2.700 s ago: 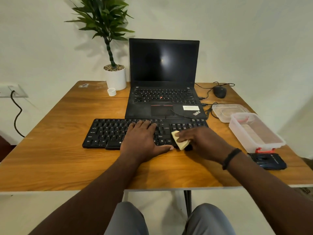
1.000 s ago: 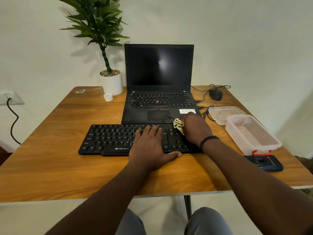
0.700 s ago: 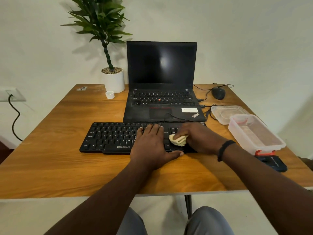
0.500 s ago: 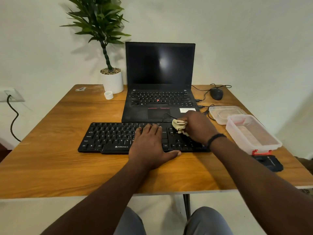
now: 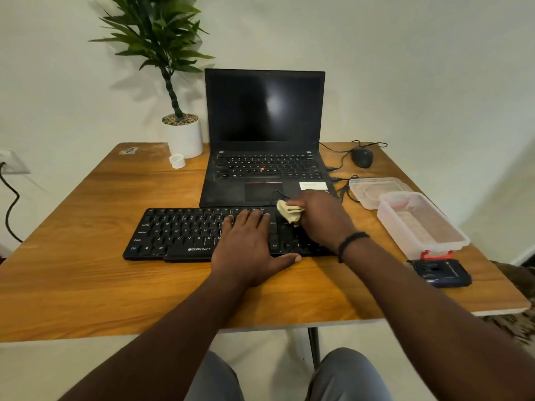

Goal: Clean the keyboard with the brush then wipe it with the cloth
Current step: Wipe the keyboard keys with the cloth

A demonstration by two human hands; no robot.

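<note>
While the right hand (image 5: 321, 219) pinches a bunched cloth (image 5: 289, 213) in curled fingers, only a pale wad shows past the knuckles, at the hand's nine o'clock. That wad sits on the far right part of the keyboard (image 5: 185, 231), at about one o'clock from the board's middle and close to the laptop (image 5: 265, 134) edge behind it. The left hand (image 5: 249, 247) lies flat, fingers straight and together across the middle keys, thumb out on the table (image 5: 72, 270) by the near edge; it holds nothing and seems to pin the board.

The cloth looks soft, thin and light, so it should crumple to whatever shape the fingers give it; a bunched grip near its middle, as here, looks right for pressing a pad of fabric down. The keyboard looks slim, stiff and light, likely to slide on smooth wood under sideways strokes, which is why a flat palm on top suits it better than a grip at an end. Its keys probably give under pressure, so light strokes seem wise.

At three o'clock from the keyboard stand a clear box (image 5: 421, 225) and its lid (image 5: 376, 189), and at twelve the laptop. No brush shows in this view.
</note>
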